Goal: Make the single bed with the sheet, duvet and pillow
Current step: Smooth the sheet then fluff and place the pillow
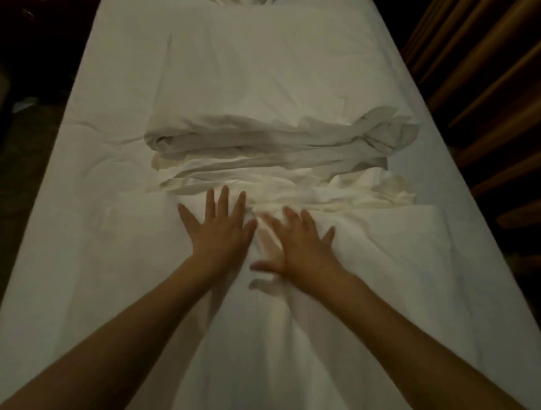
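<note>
Our left hand [218, 231] lies flat with fingers spread and straight, palm down on the white cloth, grasping nothing. Our right hand [295, 243] lies just beside it, thumbs nearly meeting, also flat and released, its fingers fanned out; it is blurred, so we cannot tell how firmly it presses. Both bare forearms reach in from the lower corners and come together toward the middle of the bed [87, 205].

Under our palms is a white sheet [322, 307], smooth toward us with a few soft creases running back from the right hand. Just past our fingertips it gathers into a rumpled band of folds [272, 164] lying across the bed, thickest at the right, where a loop of cloth stands up. We cannot tell whether that band is the same sheet or another cover. Beyond the folds the white surface is flatter, with a faint crease crossing it, and at the far end a little more crumpled white fabric [240, 2] shows at the top edge; what it is we cannot tell.

The room is dim. To the right of the bed stand brown wooden slats [483, 87], slanted in our view. To the left the floor [29, 131] is dark.
</note>
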A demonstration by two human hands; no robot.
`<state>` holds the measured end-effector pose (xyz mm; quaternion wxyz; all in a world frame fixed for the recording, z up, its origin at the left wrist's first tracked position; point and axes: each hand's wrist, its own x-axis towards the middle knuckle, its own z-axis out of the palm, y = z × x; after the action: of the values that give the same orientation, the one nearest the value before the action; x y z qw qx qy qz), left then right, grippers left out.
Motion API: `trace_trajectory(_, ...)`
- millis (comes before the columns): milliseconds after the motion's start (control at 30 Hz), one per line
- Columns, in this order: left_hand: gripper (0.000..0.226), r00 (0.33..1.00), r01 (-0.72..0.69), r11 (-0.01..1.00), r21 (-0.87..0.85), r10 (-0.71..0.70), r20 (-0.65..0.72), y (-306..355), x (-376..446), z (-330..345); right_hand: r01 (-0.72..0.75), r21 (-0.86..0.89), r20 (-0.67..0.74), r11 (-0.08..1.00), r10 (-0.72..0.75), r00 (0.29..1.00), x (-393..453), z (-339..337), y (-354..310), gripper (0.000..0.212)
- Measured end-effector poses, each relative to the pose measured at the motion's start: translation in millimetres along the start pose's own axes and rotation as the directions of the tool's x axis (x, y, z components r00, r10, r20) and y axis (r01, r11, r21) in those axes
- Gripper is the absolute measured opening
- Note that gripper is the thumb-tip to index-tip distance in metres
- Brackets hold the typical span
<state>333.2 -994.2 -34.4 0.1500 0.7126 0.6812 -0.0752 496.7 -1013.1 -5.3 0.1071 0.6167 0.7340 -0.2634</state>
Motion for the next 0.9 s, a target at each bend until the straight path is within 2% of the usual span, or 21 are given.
trace_trajectory(33, 0.065, 0.999, -0.043, 0.999, -0.028, 0.044, 0.018, -2, -14, 8, 0.062, -0.103, 0.035, 0.993, -0.058, 0.998, -7, 11, 7, 0.097)
trace_trajectory(67, 0.072, 0.993, -0.099, 0.995, -0.017, 0.099, 0.056, -9, -25, 18, 0.064, -0.189, 0.037, 0.980, -0.058, 0.998, -9, 15, 23, 0.100)
trace_trajectory(100, 0.081, 0.985, -0.137, 0.991, 0.012, 0.135, 0.104, -19, -32, 28, 0.005, -0.223, 0.023, 0.975, 0.000, 1.000, -6, 17, 44, 0.101)
trace_trajectory(200, 0.087, 0.987, -0.092, 0.994, 0.052, 0.084, 0.139, -40, -18, 39, -0.160, -0.198, 0.052, 0.967, 0.174, 0.983, 8, 8, 89, 0.099)
trace_trajectory(300, 0.079, 0.985, -0.049, 0.998, 0.043, 0.041, 0.169, -33, -8, 31, -0.137, -0.233, 0.079, 0.963, 0.159, 0.984, 10, 6, 81, 0.099)
trace_trajectory(433, 0.078, 0.989, -0.040, 0.996, 0.083, 0.028, 0.144, -26, -14, 23, -0.193, -0.196, 0.010, 0.962, 0.199, 0.980, 2, 2, 66, 0.102)
trace_trajectory(500, 0.078, 0.993, -0.035, 0.998, 0.050, 0.029, 0.113, -22, -16, 19, -0.218, -0.145, -0.025, 0.965, 0.216, 0.976, -3, 6, 58, 0.103)
trace_trajectory(733, 0.082, 0.990, -0.026, 0.999, 0.029, 0.021, 0.142, -16, -18, 13, -0.231, -0.086, 0.044, 0.969, 0.235, 0.971, -7, 4, 52, 0.105)
trace_trajectory(900, 0.080, 0.969, -0.028, 0.999, 0.025, 0.021, 0.247, -14, -35, -15, -0.243, -0.035, 0.088, 0.969, 0.246, 0.965, -23, -7, 37, 0.101)
